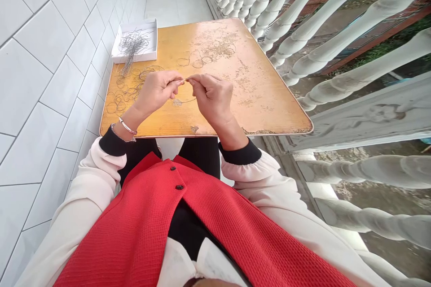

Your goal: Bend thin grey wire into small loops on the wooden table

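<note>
Left hand (156,92) and right hand (214,97) both pinch one thin wire (188,101), fingertips nearly meeting over the worktop (269,112); that piece looks half done; wire loops (134,81) lie in 2 groups, apparently finished; straight wires (135,42), in and spilling from 1 white box (136,57), look unworked; loops and straights overlap, can't count either

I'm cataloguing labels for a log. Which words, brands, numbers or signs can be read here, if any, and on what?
None can be read.
The visible sides of the white box, the table, the wall tiles and the red garment show no lettering.
The bracelet is too small to tell whether it bears any marks.
</note>
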Action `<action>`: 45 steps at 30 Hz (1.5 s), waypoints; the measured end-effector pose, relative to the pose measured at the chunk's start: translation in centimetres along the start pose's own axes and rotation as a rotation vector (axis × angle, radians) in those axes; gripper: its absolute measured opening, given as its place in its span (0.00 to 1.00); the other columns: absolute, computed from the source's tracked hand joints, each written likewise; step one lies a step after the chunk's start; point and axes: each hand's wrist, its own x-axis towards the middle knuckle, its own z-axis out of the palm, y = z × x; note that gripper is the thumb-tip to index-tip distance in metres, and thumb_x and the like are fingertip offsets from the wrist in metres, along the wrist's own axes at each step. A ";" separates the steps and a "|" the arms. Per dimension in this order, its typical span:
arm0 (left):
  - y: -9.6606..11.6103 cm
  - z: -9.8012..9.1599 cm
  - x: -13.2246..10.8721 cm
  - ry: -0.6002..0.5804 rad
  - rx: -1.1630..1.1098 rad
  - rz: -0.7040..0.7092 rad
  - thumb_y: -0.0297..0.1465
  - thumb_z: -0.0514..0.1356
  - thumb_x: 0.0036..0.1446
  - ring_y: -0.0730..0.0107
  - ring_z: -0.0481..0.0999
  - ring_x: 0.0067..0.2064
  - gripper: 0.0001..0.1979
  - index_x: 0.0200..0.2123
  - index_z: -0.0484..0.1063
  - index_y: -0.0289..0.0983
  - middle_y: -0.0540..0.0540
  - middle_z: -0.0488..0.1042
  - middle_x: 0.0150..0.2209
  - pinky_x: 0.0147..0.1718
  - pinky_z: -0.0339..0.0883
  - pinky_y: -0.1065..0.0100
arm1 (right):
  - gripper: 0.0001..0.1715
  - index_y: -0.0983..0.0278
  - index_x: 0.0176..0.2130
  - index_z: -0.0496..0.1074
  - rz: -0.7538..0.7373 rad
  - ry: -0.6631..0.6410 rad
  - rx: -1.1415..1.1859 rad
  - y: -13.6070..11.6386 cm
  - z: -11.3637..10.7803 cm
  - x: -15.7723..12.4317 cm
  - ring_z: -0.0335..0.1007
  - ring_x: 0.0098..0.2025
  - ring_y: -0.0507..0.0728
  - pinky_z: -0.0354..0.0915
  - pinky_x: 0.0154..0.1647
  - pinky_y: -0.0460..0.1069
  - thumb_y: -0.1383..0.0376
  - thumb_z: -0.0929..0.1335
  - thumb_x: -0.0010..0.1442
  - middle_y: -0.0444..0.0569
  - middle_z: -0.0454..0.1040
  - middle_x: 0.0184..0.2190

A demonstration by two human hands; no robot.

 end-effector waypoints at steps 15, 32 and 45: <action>0.7 0.1 -0.3 0.010 -0.442 -0.229 0.36 0.57 0.70 0.79 0.78 0.27 0.13 0.37 0.77 0.36 0.49 0.78 0.28 0.23 0.64 0.77 | 0.20 0.59 0.37 0.80 0.104 0.099 0.069 -0.5 0.0 0.2 0.73 0.31 0.55 0.69 0.36 0.51 0.54 0.63 0.70 0.48 0.76 0.28; 0.0 0.6 -0.4 0.087 -0.039 -0.045 0.32 0.58 0.67 0.79 0.70 0.23 0.11 0.30 0.74 0.39 0.53 0.75 0.23 0.26 0.64 0.72 | 0.21 0.64 0.29 0.80 0.443 -0.299 0.643 -0.8 -1.8 1.9 0.58 0.21 0.47 0.54 0.21 0.46 0.50 0.72 0.62 0.45 0.74 0.20; -0.1 0.3 -1.1 -0.014 -0.377 -0.224 0.47 0.52 0.71 0.79 0.68 0.20 0.22 0.31 0.71 0.39 0.53 0.70 0.21 0.20 0.61 0.74 | 0.11 0.64 0.29 0.75 0.608 -0.184 0.898 -1.3 -1.4 1.5 0.47 0.17 0.45 0.46 0.17 0.45 0.60 0.72 0.60 0.40 0.65 0.19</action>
